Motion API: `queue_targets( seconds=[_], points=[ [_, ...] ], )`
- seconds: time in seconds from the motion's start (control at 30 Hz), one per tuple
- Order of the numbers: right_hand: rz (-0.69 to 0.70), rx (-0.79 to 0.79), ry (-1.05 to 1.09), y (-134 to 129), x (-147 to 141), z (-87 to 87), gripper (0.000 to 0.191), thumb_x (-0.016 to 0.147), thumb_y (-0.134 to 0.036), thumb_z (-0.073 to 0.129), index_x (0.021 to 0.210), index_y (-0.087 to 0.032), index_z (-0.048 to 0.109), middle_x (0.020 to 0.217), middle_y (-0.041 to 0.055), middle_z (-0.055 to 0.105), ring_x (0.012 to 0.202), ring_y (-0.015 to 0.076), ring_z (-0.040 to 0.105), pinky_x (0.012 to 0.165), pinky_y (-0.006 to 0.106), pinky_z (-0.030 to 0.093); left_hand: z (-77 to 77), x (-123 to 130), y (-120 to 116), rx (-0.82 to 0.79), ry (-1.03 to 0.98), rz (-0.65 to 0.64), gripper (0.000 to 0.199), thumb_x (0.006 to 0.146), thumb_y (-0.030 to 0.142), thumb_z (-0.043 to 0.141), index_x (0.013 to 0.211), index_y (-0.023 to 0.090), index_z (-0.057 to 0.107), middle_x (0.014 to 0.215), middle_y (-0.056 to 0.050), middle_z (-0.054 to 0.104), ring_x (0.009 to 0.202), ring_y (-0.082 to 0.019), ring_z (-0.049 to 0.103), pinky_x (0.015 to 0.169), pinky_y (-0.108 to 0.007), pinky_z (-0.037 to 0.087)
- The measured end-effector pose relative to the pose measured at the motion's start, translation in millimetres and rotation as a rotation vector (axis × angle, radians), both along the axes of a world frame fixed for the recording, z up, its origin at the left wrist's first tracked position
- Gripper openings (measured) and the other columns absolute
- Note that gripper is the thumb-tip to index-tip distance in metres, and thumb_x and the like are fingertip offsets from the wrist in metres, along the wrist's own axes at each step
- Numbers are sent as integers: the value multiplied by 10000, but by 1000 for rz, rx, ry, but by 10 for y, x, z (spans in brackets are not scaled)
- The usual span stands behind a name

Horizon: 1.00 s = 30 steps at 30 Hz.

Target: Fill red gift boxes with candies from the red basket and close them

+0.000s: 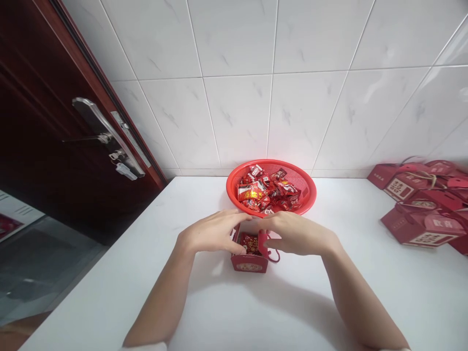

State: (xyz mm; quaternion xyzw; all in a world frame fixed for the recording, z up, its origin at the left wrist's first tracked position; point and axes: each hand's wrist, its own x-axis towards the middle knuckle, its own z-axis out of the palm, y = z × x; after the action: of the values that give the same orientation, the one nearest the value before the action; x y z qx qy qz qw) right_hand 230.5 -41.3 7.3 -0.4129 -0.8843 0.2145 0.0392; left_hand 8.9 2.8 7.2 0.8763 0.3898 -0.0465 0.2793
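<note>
Dark-red box, orange-red basket; white, grey-veined tiles

Looks like a home, exact rm unclear. Evidence: dark reddish-brown panelled door w/ long silver metal handle plate & small metal keys hanging at its lock; glossy white marble-veined wall tiles; shiny grey floor; smooth white flat-topped table by the wall, w/ round red plastic mesh basket of shiny red-wrapped sweets.

Box on table; behind it, basket with sweets; other boxes right; door left.
</note>
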Motion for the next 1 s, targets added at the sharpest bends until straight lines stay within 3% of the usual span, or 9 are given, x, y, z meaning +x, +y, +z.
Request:
queue_targets(
  seconds=[0.13,0.23,0.37,0.47,0.57,0.7,0.83,1.0],
  points=[
    [-29,-148,-53,49,-50,-43,194,911,-113,576,1049,-193,687,697,-33,588,574,113,465,523,256,265,4,59,-5,-66,-50,-34,537,819,430,704,1317,260,600,1111,-45,708,954,-253,659,767,-312,481],
    [-36,-222,-76,73,-49,-69,129,918,-117,581,985,-177,674,724,-15,626,598,116,500,513,252,266,3,73,-9,-108,-15,-26,581,857,474,665,1379,239,565,1122,-65,721,983,-269,670,771,-321,486],
    [-28,-254,-56,85,-11,-50,139,947,-168,592,1049,-175,686,791,2,683,600,117,525,514,254,284,4,31,11,-139,-11,-25,539,924,562,579,1354,237,593,1174,-73,720,1029,-266,668,804,-327,486],
    [-23,-230,-8,92,43,-24,175,944,-214,625,1099,-190,702,809,0,688,628,124,538,544,254,318,1,-18,46,-163,-42,-38,484,878,590,642,1214,242,646,1135,-44,717,1008,-244,660,813,-321,482],
    [-4,-177,45,105,106,-27,215,920,-204,653,1129,-215,701,871,6,704,730,146,589,618,251,379,-11,-41,75,-104,-7,11,327,801,469,714,1008,228,638,1063,-31,702,996,-246,643,795,-323,472],
    [-158,-74,28,121,165,-78,239,893,-256,687,1126,-204,675,970,57,718,850,205,637,650,271,405,-33,-35,90,26,103,133,279,752,430,687,840,224,520,972,-43,663,932,-268,631,689,-332,440],
    [-255,-31,-3,126,151,-107,325,893,-254,668,1214,-222,635,965,62,714,839,220,643,643,279,405,-48,-27,87,85,115,174,367,714,437,703,935,238,488,1033,-42,641,947,-274,625,693,-331,445],
    [-164,-75,-41,128,54,-96,258,892,-212,657,1150,-222,665,915,36,707,795,196,629,611,268,380,-67,14,76,65,101,106,348,751,348,667,1057,250,534,1075,-43,656,999,-275,635,732,-324,469]
  ],
)
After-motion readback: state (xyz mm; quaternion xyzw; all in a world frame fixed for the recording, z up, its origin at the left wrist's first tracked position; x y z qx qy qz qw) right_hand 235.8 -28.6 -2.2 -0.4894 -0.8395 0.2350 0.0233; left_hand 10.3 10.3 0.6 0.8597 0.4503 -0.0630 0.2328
